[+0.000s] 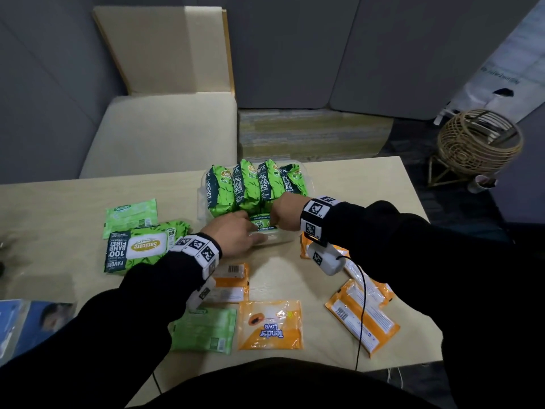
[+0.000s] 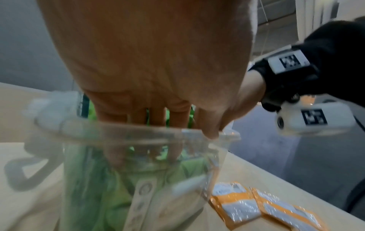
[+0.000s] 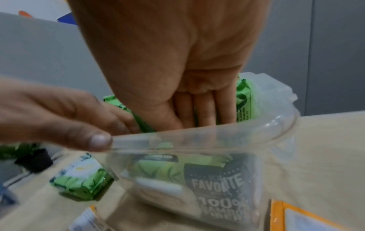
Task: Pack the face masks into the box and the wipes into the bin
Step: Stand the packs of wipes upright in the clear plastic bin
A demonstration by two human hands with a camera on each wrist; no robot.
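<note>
A clear plastic bin (image 1: pixel 202 188) stands mid-table with several green wipes packs (image 1: pixel 253 184) upright in it. Another green pack (image 1: pixel 260 222) lies low against the near wall, seen through the clear wall in the right wrist view (image 3: pixel 217 184). My left hand (image 1: pixel 236 231) holds the bin's near rim (image 2: pixel 118 132), thumb outside, fingers inside on the pack. My right hand (image 1: pixel 284 214) reaches down into the bin, its straight fingers (image 3: pixel 205 109) pressing between the packs. Blue face mask packs (image 1: pixel 29 323) lie at the table's left edge. I see no box.
Loose on the table are a large green wipes pack (image 1: pixel 135 249), flat green packs (image 1: pixel 131 215) (image 1: pixel 203 330) and orange packs (image 1: pixel 269 324) (image 1: pixel 362 317). A cushioned seat (image 1: pixel 159 134) stands behind the table. A wicker basket (image 1: pixel 477 143) sits on the floor, right.
</note>
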